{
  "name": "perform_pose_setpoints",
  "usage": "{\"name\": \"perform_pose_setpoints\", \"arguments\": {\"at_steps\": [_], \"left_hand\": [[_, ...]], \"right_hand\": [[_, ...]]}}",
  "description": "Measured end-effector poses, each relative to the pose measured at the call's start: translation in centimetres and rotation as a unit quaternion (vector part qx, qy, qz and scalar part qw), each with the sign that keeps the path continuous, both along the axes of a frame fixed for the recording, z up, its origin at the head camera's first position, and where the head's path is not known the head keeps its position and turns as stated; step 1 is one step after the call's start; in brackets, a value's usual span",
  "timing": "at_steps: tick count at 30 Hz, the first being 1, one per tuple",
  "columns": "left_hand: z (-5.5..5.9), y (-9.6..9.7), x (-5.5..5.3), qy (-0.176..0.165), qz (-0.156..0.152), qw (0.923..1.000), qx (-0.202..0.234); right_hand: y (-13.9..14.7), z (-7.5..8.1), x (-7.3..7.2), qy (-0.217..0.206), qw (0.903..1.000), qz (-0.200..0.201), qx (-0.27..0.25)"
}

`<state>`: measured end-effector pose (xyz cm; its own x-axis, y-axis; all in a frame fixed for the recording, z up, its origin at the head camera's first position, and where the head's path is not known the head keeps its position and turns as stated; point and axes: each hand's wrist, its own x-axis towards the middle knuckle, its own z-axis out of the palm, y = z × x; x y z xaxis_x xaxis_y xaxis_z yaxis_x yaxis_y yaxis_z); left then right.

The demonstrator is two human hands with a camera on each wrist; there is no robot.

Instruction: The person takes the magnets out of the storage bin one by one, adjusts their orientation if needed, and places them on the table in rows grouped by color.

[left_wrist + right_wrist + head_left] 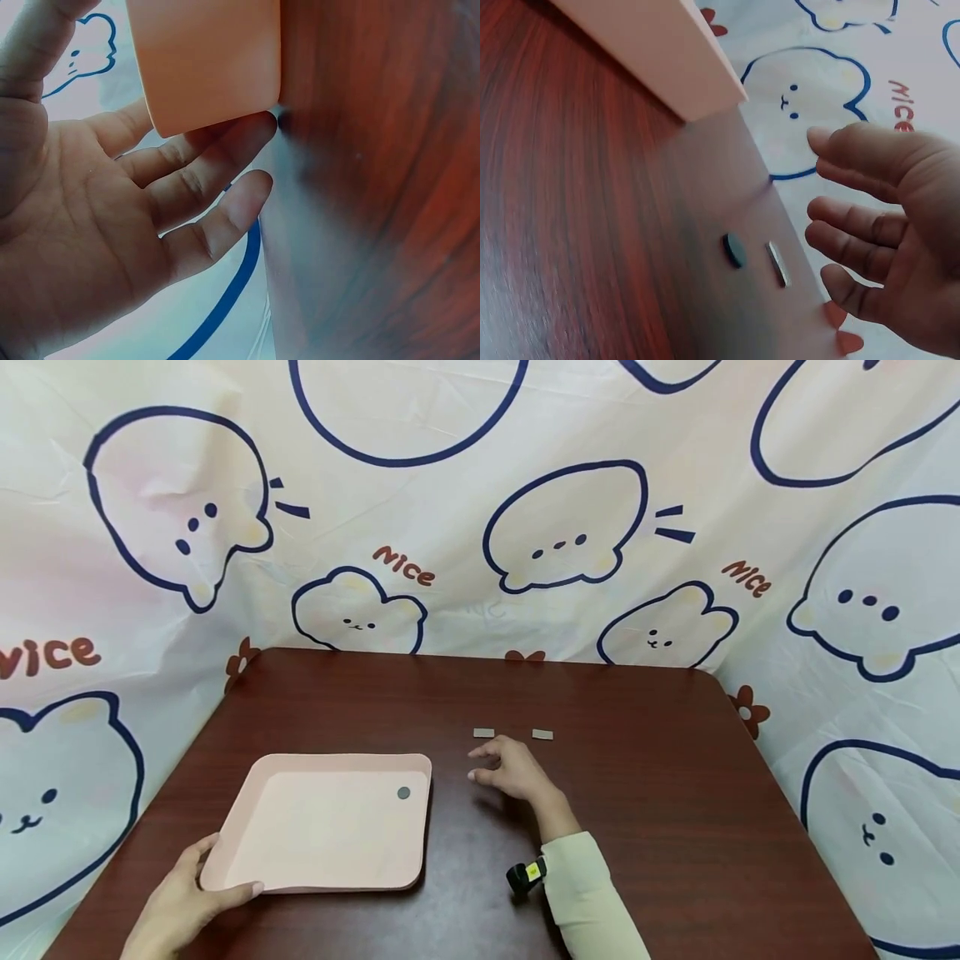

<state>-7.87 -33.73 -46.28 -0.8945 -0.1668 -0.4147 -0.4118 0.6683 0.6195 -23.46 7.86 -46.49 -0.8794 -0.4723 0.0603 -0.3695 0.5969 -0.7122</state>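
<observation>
A shallow pink tray point(330, 827) stands on the left of the table with a small grey disc point(403, 793) inside, towards its back right corner. My left hand point(176, 893) holds the tray's front left corner, its thumb along the front side and its fingers at the left side. Out to the right of the tray, my right hand point(513, 770) hovers over the table with fingers loosely bent and nothing between them. Just beyond its fingers lie two small flat pieces, a left grey one point(483, 733) and a right grey one point(542, 735).
The dark brown wooden table point(660, 827) ends at the back against a white curtain point(450, 518) printed with cartoon animals, which also hangs on both sides. A black device with a yellow label point(527, 874) sits on my right wrist, by the pale sleeve point(592, 893).
</observation>
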Motion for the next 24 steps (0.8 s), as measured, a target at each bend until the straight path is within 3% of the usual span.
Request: {"name": "perform_pose_setpoints", "arguments": {"at_steps": [13, 24], "left_hand": [[-0.2, 0.1, 0.2, -0.012, -0.007, 0.9999, -0.008], [0.1, 0.0, 0.1, -0.005, -0.007, 0.9999, -0.014]], "right_hand": [[-4.7, 2.6, 1.1, -0.012, 0.9935, 0.105, -0.042], [-9.2, 2.6, 0.9, -0.019, 0.9843, 0.174, -0.019]]}}
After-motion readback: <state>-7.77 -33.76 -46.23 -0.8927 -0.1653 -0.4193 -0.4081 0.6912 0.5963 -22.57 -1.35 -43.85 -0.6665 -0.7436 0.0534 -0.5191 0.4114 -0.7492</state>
